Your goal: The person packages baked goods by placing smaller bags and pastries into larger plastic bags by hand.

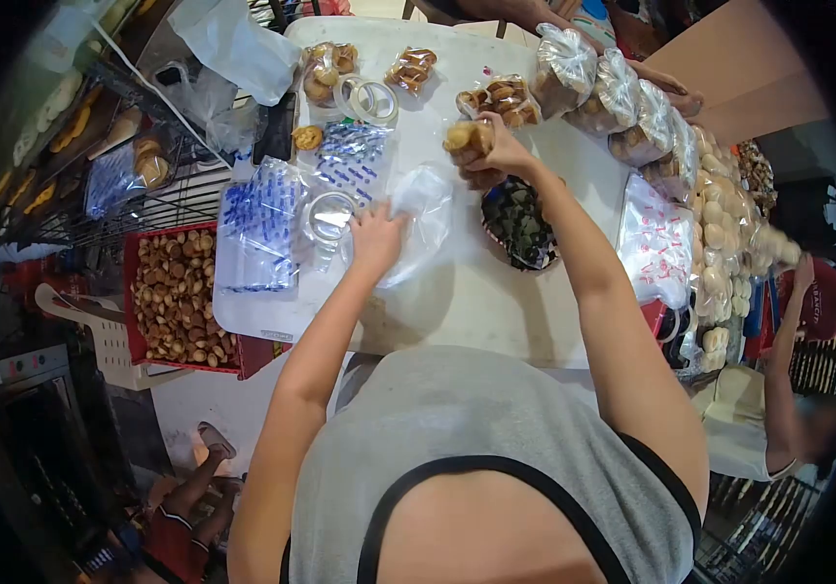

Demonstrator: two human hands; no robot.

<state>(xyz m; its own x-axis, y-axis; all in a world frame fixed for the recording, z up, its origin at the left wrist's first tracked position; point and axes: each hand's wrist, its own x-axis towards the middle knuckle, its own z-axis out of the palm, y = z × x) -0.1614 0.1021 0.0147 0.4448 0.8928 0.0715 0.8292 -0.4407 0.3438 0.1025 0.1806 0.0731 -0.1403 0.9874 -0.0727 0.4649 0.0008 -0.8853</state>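
Observation:
My right hand (506, 151) is closed around a packet of small round cookies (467, 142), held above the table. My left hand (376, 237) lies with its fingers spread on the edge of a clear plastic bag (423, 209). Just left of it is a roll of tape (330, 215). Blue-printed plastic bags (260, 229) are stacked farther left. Below my right forearm stands a dark patterned bowl-like container (518, 229); its contents are unclear. Packed cookies (504, 99) lie just beyond my right hand.
A red crate of small round baked goods (184, 302) stands at the left. Bagged buns (613, 92) line the table's right side, beside red-printed bags (654, 243). More tape rolls (366, 99) lie at the back. A person (778, 419) is at the right, another (189, 516) lower left.

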